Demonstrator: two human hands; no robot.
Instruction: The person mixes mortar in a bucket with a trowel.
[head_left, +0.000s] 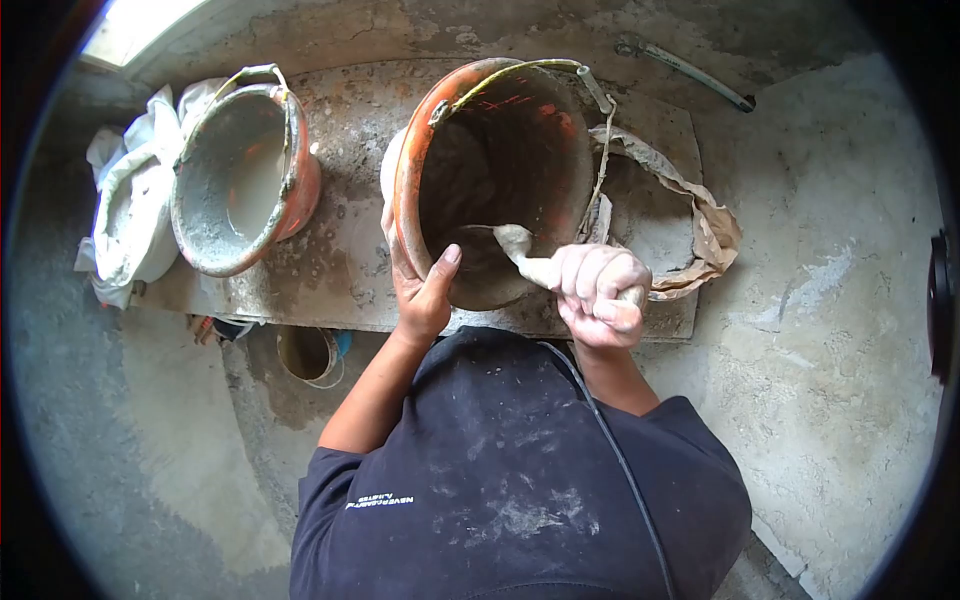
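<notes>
A large orange bucket (408,180) stands on a board in front of me, its mouth tilted toward me and its inside coated with grey residue. My left hand (425,290) grips the bucket's near left side, with the thumb over the rim. In my right hand (602,285), which is coated with pale dust, the fingers are wrapped round the handle of a trowel (513,242). The trowel's neck is caked with grey material and reaches into the bucket; its blade is mostly lost in the shadow there. Grey mix seems to lie at the bottom, but its depth cannot be made out.
A second orange bucket (300,200) with greyish contents stands left, beside a white sack (150,215). An open paper bag (715,230) lies right of the large bucket. Beyond the stained board (350,100) is a pipe (695,72). A small bucket (305,355) sits below the board's edge.
</notes>
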